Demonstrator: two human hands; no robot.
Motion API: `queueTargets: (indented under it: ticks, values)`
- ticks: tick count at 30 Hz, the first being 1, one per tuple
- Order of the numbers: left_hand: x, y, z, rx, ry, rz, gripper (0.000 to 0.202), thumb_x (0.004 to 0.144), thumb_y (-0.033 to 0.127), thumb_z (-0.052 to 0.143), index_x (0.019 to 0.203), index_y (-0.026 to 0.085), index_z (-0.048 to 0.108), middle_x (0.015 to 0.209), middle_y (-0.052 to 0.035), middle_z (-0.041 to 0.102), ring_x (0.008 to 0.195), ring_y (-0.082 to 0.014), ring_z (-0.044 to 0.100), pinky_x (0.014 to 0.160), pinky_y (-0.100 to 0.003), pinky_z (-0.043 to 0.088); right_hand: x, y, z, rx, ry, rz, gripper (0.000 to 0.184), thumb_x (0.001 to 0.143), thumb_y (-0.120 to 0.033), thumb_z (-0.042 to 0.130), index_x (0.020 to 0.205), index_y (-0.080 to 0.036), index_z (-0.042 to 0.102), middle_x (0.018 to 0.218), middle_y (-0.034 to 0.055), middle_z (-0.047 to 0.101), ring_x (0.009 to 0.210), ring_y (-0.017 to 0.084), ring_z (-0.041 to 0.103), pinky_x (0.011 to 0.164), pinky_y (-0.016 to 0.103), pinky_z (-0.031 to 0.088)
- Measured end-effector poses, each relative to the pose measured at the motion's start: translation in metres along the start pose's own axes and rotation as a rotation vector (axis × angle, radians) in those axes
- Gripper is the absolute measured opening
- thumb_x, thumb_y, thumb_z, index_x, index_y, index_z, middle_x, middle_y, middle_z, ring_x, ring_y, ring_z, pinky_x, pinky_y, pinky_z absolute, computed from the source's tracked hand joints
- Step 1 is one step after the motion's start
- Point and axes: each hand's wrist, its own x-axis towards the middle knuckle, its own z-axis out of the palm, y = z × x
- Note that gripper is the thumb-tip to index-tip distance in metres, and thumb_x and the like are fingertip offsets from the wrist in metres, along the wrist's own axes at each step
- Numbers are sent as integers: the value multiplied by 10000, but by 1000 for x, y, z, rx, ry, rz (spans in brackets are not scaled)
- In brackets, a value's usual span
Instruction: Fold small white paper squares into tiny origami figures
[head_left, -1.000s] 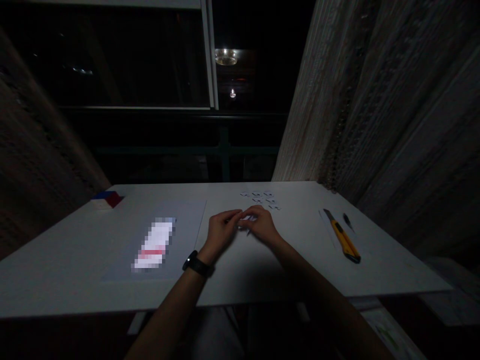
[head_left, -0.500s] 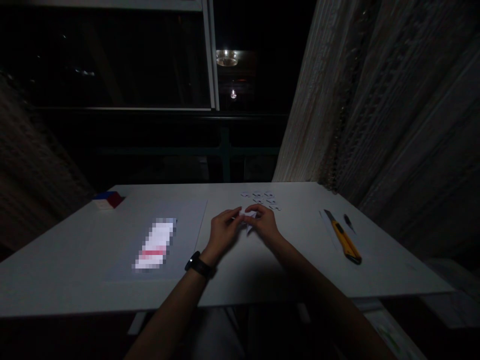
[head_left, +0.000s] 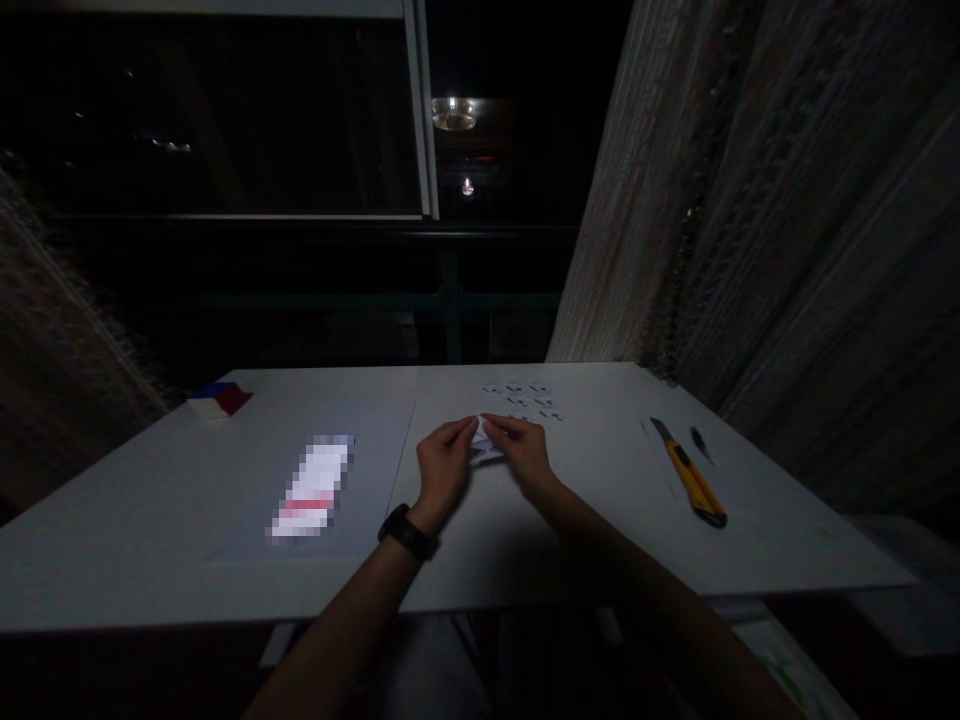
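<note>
Folded white paper (head_left: 487, 452) held by your left hand (head_left: 444, 464) and right hand (head_left: 529, 458).
You pinch it in both hands, over the middle of the table (head_left: 600, 530). Small marked pieces (head_left: 516, 388) lie in rows just beyond your hands. A yellow cutter (head_left: 692, 481) lies to your right; a cube (head_left: 216, 400) rests at the far left corner.

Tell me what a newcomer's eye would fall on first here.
Probably the glowing white pixelated rectangle with a red band, lying on a pale flat sheet at the left of the white table. Next, near the middle, the bare left hand and right hand pinch a small folded white piece, seemingly paper. To their right, the yellow-and-black utility knife stands out.
</note>
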Motion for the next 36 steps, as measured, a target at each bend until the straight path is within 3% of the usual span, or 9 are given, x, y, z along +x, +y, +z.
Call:
queueTargets:
  ticks: [4,8,27,36]
  values:
    - [-1,1,0,153,-41,154,233,795,300,515,912,188,682,903,-63,667,846,-170,600,795,-308,456,2,4,0,11,65,6,222,647,-296,653,821,-170,705,834,56,701,808,202,627,788,345,470]
    - [-2,0,2,198,-87,222,251,825,280,477,975,195,660,942,-65,644,888,-164,582,816,-301,449,2,5,1,31,108,7,226,649,-295,652,823,-161,703,828,61,701,785,196,628,756,331,478]
    - [-2,-3,3,180,-24,213,235,817,272,499,970,203,663,872,-55,612,825,-154,566,755,-289,458,-4,-2,5,125,122,120,287,600,-316,687,829,-144,701,807,74,699,720,191,624,675,320,481]
    - [-2,-1,2,161,2,179,232,804,285,515,958,204,670,799,-37,596,768,-143,556,710,-277,452,-5,-3,5,121,103,78,254,621,-301,675,825,-152,701,841,71,698,775,196,627,719,323,484]
